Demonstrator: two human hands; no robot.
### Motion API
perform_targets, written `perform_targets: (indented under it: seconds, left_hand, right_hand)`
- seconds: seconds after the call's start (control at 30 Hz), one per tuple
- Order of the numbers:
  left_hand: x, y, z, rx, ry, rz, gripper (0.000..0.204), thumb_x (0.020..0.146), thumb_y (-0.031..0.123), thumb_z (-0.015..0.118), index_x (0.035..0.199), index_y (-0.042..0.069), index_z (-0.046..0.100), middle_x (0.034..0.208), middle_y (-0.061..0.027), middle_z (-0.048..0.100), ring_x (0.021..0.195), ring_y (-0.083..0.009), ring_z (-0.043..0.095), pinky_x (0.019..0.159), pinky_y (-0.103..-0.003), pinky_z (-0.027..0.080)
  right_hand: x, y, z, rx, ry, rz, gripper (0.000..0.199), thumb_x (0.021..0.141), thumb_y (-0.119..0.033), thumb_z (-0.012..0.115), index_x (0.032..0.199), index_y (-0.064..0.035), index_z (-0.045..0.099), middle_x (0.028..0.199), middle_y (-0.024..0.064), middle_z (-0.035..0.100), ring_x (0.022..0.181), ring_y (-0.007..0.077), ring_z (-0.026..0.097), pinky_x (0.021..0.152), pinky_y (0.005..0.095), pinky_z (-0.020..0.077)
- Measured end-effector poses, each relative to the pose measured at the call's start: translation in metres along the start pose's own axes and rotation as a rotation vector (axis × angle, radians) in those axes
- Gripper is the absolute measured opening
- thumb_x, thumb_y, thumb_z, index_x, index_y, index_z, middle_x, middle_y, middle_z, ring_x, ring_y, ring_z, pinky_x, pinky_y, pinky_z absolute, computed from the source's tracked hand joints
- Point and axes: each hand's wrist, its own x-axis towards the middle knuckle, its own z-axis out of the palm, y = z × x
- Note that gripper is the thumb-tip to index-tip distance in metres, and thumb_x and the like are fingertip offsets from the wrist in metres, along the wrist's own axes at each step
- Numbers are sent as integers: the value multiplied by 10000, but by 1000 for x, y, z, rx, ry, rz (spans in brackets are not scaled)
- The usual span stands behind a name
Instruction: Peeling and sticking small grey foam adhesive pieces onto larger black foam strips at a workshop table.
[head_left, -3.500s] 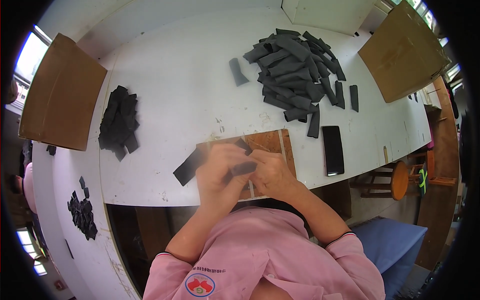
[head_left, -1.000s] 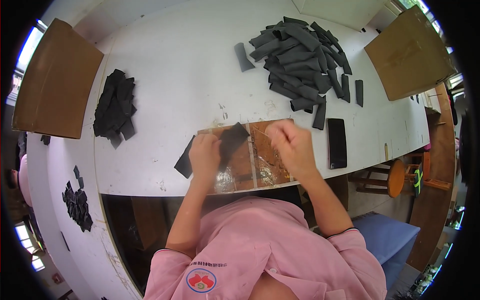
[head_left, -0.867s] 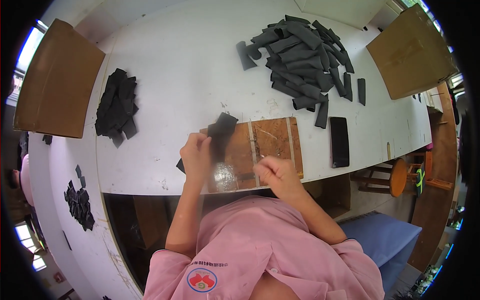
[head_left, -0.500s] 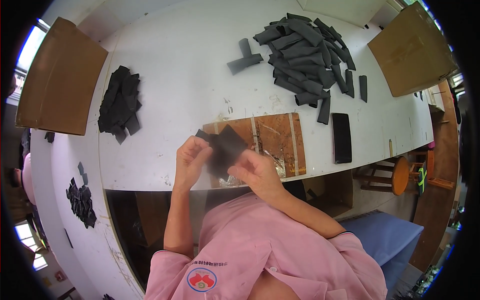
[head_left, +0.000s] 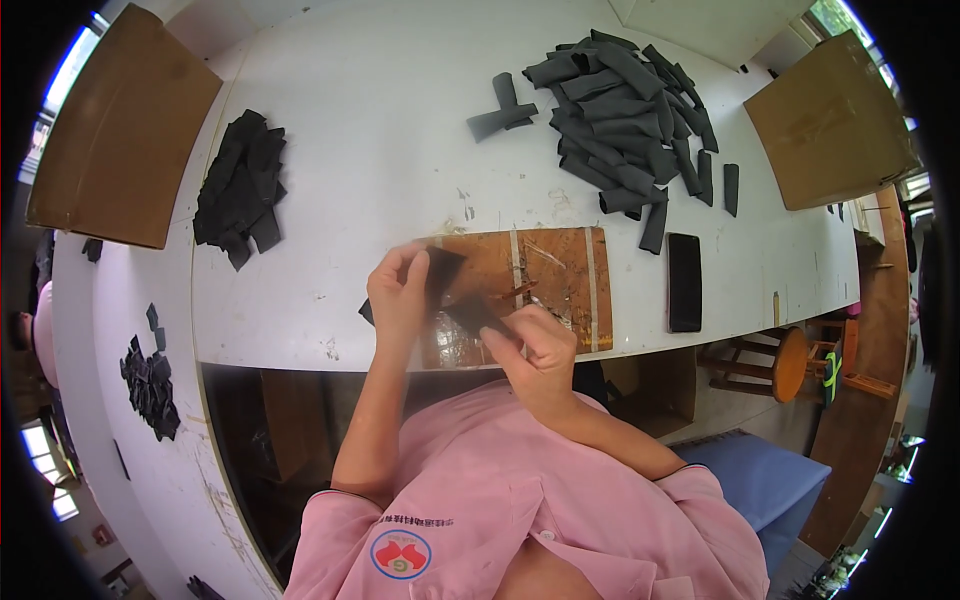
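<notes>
1. Overhead, looking down on a white table (head_left: 380, 160) with a person in a pink shirt (head_left: 530, 530) at its near edge.
2. Left hand (head_left: 398, 295) closed on a black strip (head_left: 443, 275), fingers wrapped over its left end, just above a brown board (head_left: 560, 275).
3. Right hand (head_left: 535, 345) pinched on a second dark piece (head_left: 478, 316), thumb and fingers together around its lower end; the two pieces meeting or overlapping between the hands, exact join too blurred to tell.
4. Both hands close together over the board's left half, at the table's near edge.
5. Board lying flat, scuffed, crossed by two pale stripes.
6. Small dark scrap (head_left: 366, 312) peeking out beside the left hand at the board's left end.
7. Black slab (head_left: 684, 282), long and narrow, lying flat just right of the board.
8. Large pile (head_left: 625, 120) of grey-black strips at the far right of the table, well apart from the hands.
9. Two crossed strips (head_left: 503, 108) lying just left of that pile.
10. Smaller heap (head_left: 240, 185) of black pieces at the far left of the table.
11. Cardboard sheets at two corners: left sheet (head_left: 125, 125) and right sheet (head_left: 830, 120).
12. More black scraps (head_left: 150, 375) on a white surface at far left.
13. Wooden stool (head_left: 790, 365) beyond the table's right end.
</notes>
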Motion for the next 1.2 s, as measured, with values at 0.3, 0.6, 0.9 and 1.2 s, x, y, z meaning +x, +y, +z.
perform_targets:
  seconds: [0.3, 0.6, 0.9, 1.2]
  left_hand:
    - [-50, 19, 21, -2, -475, 49, 115, 793, 60, 566, 883, -9, 586, 917, -57, 557, 786, -104, 528, 663, -232, 449]
    - [-71, 19, 47, 116, -211, 108, 128, 788, 90, 587, 868, -5, 554, 868, -50, 546, 766, -114, 519, 623, -230, 427]
    - [-104, 44, 55, -35, -189, 26, 172, 801, 145, 580, 864, -5, 522, 790, -26, 536, 721, -82, 487, 662, -200, 389]
    - [-99, 45, 58, -178, -125, -180, 83, 793, 70, 585, 828, 16, 532, 752, 20, 523, 687, -42, 471, 600, -182, 382]
  right_hand:
    - [-7, 0, -24, 320, 33, 227, 101, 719, -51, 646, 751, 29, 593, 700, 51, 515, 560, 100, 489, 502, 216, 385]
    - [-6, 13, -37, -2, 0, 11, 134, 655, 22, 645, 779, 2, 596, 701, 66, 542, 622, 157, 539, 528, 259, 416]
    - [0, 15, -42, -284, 66, -269, 190, 537, 65, 623, 702, 2, 552, 658, 89, 499, 616, 256, 510, 509, 335, 408]
    - [0, 22, -38, -361, 53, -398, 195, 480, 87, 558, 637, -13, 501, 614, 85, 446, 580, 252, 472, 478, 347, 383]
